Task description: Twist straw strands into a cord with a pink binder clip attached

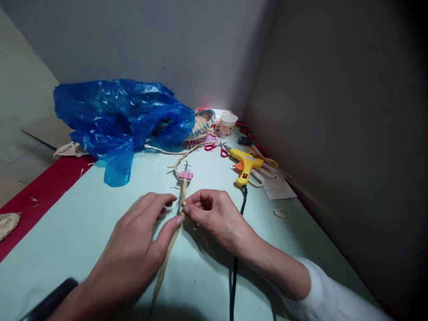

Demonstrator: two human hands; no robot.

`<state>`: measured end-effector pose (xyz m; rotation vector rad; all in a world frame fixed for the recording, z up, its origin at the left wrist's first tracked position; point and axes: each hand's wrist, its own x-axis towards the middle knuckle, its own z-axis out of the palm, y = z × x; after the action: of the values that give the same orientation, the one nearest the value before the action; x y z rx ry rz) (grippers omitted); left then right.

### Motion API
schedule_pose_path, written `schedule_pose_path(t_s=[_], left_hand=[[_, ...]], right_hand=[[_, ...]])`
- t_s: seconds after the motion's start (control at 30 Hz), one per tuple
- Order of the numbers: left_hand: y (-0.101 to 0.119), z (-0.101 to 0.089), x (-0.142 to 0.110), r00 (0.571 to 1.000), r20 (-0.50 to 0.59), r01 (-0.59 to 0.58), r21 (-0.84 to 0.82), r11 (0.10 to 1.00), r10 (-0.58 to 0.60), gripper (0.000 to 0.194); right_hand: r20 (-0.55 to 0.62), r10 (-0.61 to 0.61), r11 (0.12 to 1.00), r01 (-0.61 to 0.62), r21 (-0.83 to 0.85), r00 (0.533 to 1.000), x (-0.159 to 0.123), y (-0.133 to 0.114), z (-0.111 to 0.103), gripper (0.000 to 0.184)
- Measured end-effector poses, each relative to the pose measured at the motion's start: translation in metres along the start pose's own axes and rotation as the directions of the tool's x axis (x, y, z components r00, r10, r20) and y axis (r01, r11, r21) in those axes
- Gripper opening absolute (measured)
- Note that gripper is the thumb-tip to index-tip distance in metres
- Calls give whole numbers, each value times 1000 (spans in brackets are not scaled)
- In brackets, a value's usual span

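A tan braid of plant fibre [183, 191] runs toward me over the pale table covering, gripped at its far part by a pink binder clip [186, 175]. My right hand [214, 214] pinches the braid between thumb and fingertips just below the clip. On the other side, my left hand [143, 236] is open, its thumb tip at the strand and its fingers spread apart from the thumb. A long flat loose strand [164, 269] trails from there toward the front edge. Beyond the clip, the finished-looking braid curves back to the right.
A crumpled blue plastic bag [123, 116] lies at the back left, beside a woven piece with blue stitching [202, 127]. A paper cup [228, 125], red-handled scissors [223, 151] and a yellow glue gun [245, 165] lie back right. The gun's black cord [235, 281] runs forward past my right forearm.
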<state>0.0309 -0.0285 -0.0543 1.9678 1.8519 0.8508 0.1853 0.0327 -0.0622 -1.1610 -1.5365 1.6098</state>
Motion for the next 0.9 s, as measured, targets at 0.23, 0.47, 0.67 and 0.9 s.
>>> schedule_pose_path(t_s=[0.23,0.47,0.67,0.9], left_hand=[[-9,11,30,827,559,479,-637,603,-67,8],[-7,23,12,861,454,500,-670,548,-230,13],[-4,28,14,858,444,513,-699,498,-260,21],[-11,27,14,838,448,545,-680,490,-310,21]], right_hand=[[35,-104,979,109,-172,994,2,5,-10,11],[24,-159,907,156,-392,987,-4,6,-10,10],[37,-193,880,189,-435,981,-8,8,-10,11],[196,-161,859,235,-455,967,-7,-2,-20,16]])
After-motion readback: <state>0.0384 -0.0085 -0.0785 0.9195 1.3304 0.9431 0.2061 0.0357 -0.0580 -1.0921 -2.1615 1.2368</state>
